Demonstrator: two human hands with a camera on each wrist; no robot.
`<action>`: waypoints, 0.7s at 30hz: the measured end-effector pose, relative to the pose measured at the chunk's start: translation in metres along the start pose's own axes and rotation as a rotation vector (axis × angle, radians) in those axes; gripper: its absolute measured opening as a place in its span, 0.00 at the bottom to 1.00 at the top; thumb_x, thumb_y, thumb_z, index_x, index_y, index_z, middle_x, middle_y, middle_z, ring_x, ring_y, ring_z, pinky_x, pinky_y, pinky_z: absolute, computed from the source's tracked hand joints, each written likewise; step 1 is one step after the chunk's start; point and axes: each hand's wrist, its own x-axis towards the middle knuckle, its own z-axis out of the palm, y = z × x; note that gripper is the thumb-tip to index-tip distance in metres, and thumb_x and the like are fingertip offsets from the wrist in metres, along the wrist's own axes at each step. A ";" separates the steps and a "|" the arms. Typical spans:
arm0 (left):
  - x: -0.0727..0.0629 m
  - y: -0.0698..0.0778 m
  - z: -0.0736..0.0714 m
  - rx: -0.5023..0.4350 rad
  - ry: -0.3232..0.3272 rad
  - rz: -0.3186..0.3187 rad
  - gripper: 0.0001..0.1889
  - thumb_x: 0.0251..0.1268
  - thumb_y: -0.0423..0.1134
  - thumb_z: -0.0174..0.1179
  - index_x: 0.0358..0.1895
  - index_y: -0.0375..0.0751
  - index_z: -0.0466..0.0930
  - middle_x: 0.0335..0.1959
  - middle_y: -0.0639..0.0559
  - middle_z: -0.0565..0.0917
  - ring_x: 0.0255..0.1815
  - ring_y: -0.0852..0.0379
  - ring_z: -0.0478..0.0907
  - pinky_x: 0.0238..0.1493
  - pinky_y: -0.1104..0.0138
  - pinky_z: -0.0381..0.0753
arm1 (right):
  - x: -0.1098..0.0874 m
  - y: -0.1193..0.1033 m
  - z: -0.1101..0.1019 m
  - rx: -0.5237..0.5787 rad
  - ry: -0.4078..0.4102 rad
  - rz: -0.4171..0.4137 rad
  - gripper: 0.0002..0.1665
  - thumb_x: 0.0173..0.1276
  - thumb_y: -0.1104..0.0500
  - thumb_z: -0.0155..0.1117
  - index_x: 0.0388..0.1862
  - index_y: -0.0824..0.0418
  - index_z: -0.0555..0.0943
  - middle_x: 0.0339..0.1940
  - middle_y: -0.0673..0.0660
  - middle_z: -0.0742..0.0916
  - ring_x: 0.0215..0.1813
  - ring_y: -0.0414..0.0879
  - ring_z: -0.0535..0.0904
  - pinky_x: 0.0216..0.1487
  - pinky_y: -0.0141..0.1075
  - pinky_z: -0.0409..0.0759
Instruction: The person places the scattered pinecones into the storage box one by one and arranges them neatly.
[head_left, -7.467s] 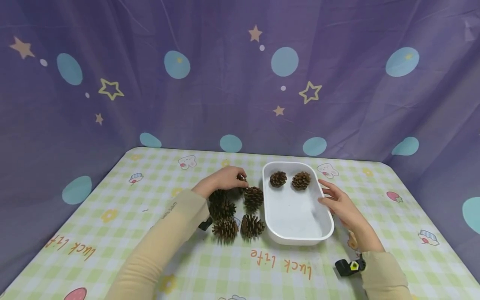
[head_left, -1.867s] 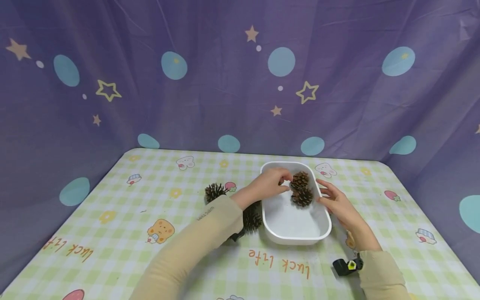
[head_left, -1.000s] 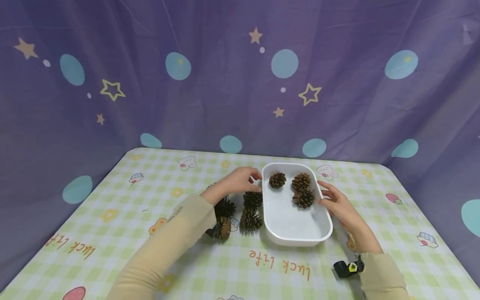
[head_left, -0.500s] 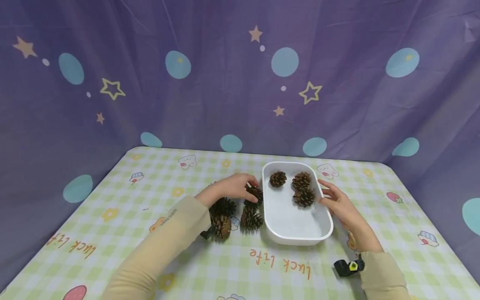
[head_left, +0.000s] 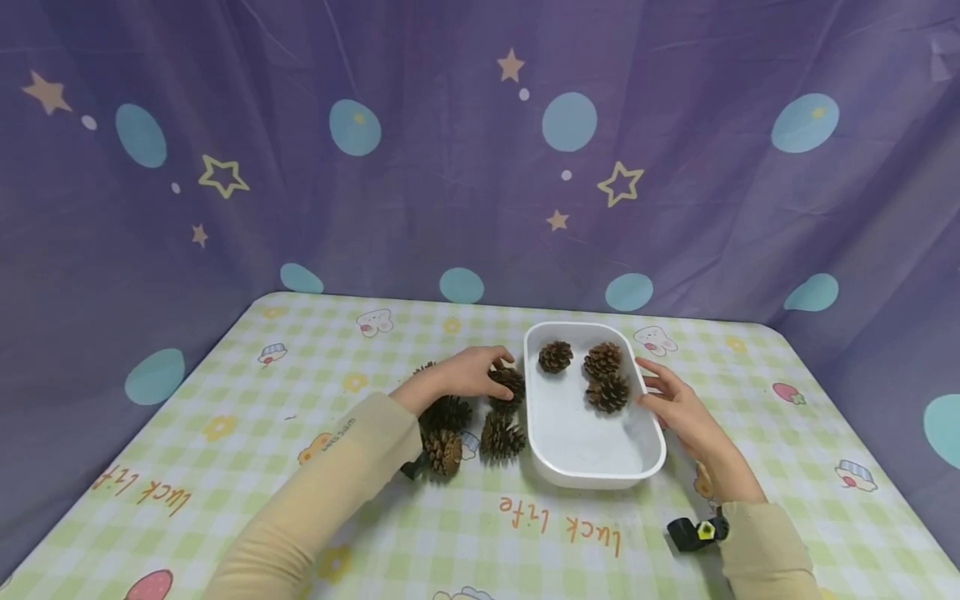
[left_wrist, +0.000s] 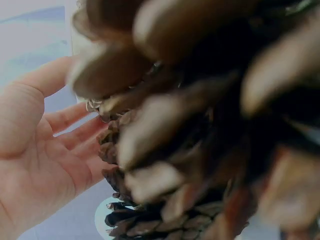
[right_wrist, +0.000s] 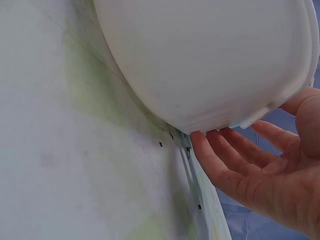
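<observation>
My left hand (head_left: 471, 372) reaches over the loose pine cones and grips a brown pine cone (head_left: 508, 385) just left of the white box, thumb on its near side and fingers on its far side. In the left wrist view, blurred cone scales (left_wrist: 150, 130) fill the foreground, with the open palm side of the hand (left_wrist: 50, 145) behind them. The white box (head_left: 585, 450) holds three pine cones, one of them (head_left: 555, 357) at the back left. My right hand (head_left: 678, 408) rests its fingertips against the box's right wall, fingers extended, as the right wrist view also shows.
More pine cones lie left of the box: one (head_left: 502, 439) near its front left, one (head_left: 444, 452) further left, others partly under the left wrist. The checked tablecloth (head_left: 390, 542) covers the table, and a purple curtain (head_left: 450, 208) hangs behind.
Since the oldest frame a third pine cone has come into the box. My left hand has moved out of the box, back left to a cone beside it. The right hand stays put.
</observation>
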 end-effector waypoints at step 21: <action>0.004 -0.006 0.001 -0.003 0.170 0.074 0.18 0.62 0.48 0.56 0.48 0.39 0.78 0.45 0.48 0.81 0.45 0.53 0.77 0.47 0.62 0.76 | 0.000 0.001 0.000 -0.013 0.008 0.005 0.39 0.65 0.64 0.54 0.72 0.59 0.50 0.63 0.71 0.66 0.50 0.44 0.75 0.40 0.37 0.80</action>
